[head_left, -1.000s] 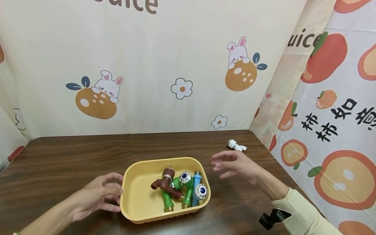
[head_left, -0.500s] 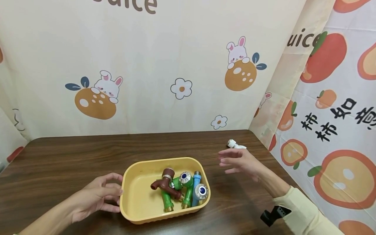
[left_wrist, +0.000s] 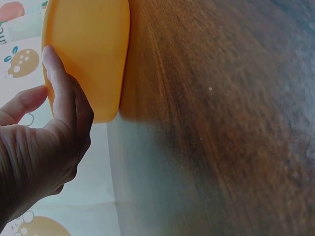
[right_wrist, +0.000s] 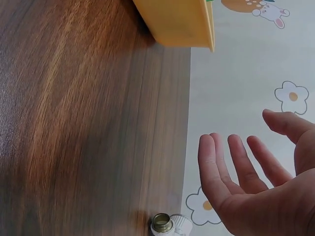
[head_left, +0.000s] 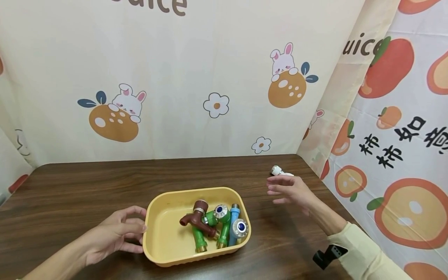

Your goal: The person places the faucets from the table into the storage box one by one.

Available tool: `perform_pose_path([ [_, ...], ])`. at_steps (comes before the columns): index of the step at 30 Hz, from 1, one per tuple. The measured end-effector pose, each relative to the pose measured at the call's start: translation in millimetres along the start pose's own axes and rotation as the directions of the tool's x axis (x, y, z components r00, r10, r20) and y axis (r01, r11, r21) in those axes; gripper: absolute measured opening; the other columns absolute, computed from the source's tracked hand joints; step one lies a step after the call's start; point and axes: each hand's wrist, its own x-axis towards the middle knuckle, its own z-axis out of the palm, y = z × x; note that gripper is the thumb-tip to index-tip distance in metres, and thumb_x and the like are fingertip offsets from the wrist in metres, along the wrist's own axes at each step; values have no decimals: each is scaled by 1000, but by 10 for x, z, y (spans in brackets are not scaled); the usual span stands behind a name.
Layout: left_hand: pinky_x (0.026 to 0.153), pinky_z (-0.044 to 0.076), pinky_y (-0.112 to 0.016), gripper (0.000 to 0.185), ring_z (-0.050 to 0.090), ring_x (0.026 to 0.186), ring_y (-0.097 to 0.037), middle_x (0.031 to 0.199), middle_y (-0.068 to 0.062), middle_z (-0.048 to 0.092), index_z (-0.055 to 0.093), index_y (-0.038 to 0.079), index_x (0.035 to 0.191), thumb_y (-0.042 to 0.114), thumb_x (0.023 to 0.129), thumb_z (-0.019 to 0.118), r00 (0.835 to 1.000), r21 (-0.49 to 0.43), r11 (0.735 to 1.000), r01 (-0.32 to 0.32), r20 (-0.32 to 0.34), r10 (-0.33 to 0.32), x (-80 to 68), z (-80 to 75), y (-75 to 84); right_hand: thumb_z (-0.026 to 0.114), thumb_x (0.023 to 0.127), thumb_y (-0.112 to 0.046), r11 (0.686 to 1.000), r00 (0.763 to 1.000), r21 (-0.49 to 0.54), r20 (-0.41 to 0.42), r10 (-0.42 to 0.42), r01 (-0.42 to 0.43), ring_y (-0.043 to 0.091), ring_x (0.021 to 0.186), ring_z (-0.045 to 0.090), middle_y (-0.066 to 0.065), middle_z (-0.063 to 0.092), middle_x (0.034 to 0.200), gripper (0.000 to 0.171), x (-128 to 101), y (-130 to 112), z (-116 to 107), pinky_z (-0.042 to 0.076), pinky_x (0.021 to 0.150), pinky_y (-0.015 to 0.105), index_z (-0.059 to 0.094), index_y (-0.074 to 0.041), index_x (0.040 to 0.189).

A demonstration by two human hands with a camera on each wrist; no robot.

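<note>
My left hand [head_left: 117, 233] rests against the left end of a yellow plastic basin [head_left: 164, 192], thumb and fingertips right at its rim; in the left wrist view the fingers [left_wrist: 61, 88] lie fairly straight along the outer wall. Inside the basin, toward its right side, lie a brown tap [head_left: 197, 221], green taps [head_left: 224, 233] with a clear knob on one, and a blue tap [head_left: 233, 217]. My right hand [head_left: 292, 190] hovers over the table to the right, fingers loosely spread and holding nothing. Just beyond it sits a white tap [head_left: 277, 170], partly hidden by the hand.
The dark wooden table [head_left: 105, 179] reaches back to a printed curtain [head_left: 175, 128]. Another fruit-printed cloth [head_left: 378, 155] hangs along the right edge, close to the white tap. A black strap device [head_left: 329, 256] sits at the right sleeve.
My right hand has moved right and slightly back, away from the basin and toward the white tap, now covering part of it. The left hand and the basin have stayed in place.
</note>
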Motion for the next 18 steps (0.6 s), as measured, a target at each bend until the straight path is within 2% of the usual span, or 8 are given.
perform_pose_path([
  [8,82,65,-39,27,67,91,-19,103,-4,67,46,10,129,3,104,52,1000,2,1000,-5,-1,5,-4,1,9,66,102,-14,1000,999,12,-33,27,-27,24,106,73,4,73,118,34,30,19,-40,64,84,40,65,1,132],
  [18,81,65,-40,30,67,91,-20,103,-5,67,44,7,130,3,102,54,999,16,1000,21,-30,-20,-5,26,15,63,104,-17,999,996,1,-69,48,-48,19,103,74,3,72,117,38,36,67,-118,64,82,39,61,2,136],
])
